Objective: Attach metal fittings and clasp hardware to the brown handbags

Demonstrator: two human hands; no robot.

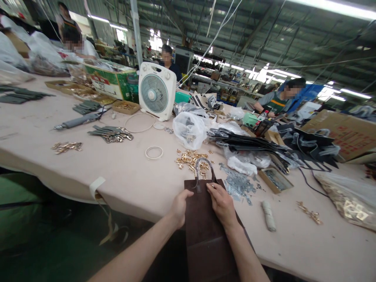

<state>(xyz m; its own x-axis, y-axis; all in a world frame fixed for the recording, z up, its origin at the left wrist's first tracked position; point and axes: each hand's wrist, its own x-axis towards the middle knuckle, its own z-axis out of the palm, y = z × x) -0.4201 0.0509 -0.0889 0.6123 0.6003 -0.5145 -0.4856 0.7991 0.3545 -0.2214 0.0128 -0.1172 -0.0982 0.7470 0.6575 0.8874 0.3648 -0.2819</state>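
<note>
A dark brown bag (205, 235) hangs over the table's front edge, its upper end resting by the tabletop. At its top stands a looped handle (204, 160) wrapped in clear film. My left hand (179, 205) is closed on the bag's left edge, thumb on the front and the other fingers hidden behind. On the right, my right hand (221, 201) pinches at the bag's upper front beside the right handle end; whatever is between the fingertips is too small to name. Gold metal fittings (189, 158) lie in a pile just behind the handle.
Flat grey metal plates (239, 182) and a small box (276, 180) lie to the right, near a rolled cloth (268, 216). A white fan (157, 92), a plastic bag (189, 129), stacked black pieces (249, 143) and a power tool (78, 120) stand farther back. Several people work beyond.
</note>
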